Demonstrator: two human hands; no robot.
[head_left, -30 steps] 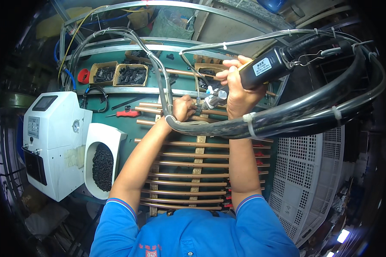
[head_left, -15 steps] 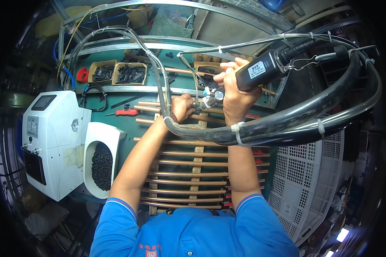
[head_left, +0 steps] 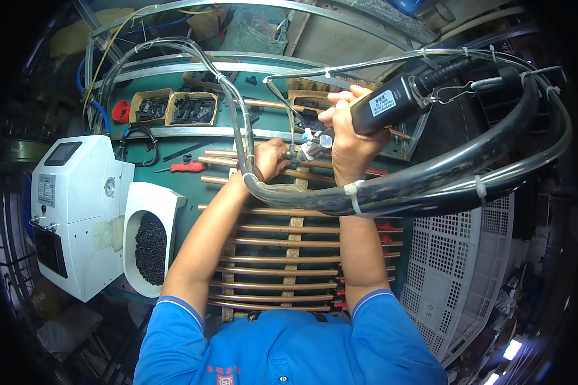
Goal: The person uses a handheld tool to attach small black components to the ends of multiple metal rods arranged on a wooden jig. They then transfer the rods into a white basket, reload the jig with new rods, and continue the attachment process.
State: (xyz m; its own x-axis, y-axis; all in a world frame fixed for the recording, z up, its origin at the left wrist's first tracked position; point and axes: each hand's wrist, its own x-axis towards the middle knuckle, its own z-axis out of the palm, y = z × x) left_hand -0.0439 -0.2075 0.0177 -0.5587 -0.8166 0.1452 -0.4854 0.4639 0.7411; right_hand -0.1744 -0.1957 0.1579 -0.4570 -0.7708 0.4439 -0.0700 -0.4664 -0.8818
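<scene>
A black electric screwdriver (head_left: 390, 106) is gripped in my right hand (head_left: 352, 141), its body slanting down to the left. Its clear-sleeved nose (head_left: 315, 147) reaches the upper copper-coloured rods. Right by that tip, my left hand (head_left: 270, 158) is closed with curled fingers over the rods; a small dark part shows at the fingertips, but what they pinch is mostly hidden. Below my hands, several copper-coloured rods (head_left: 279, 260) lie side by side across wooden strips (head_left: 293, 253). A thick bundle of black and clear hoses (head_left: 424, 183) loops over both forearms.
A white feeder machine (head_left: 77, 205) stands at left beside a white bin of black screws (head_left: 149, 253). A red-handled screwdriver (head_left: 185, 167) lies near it. Cardboard boxes of black parts (head_left: 194, 109) sit behind the metal rail. White perforated crates (head_left: 453, 269) stand at right.
The view has shifted very slightly. Both hands and the electric screwdriver keep nearly the same place and grip.
</scene>
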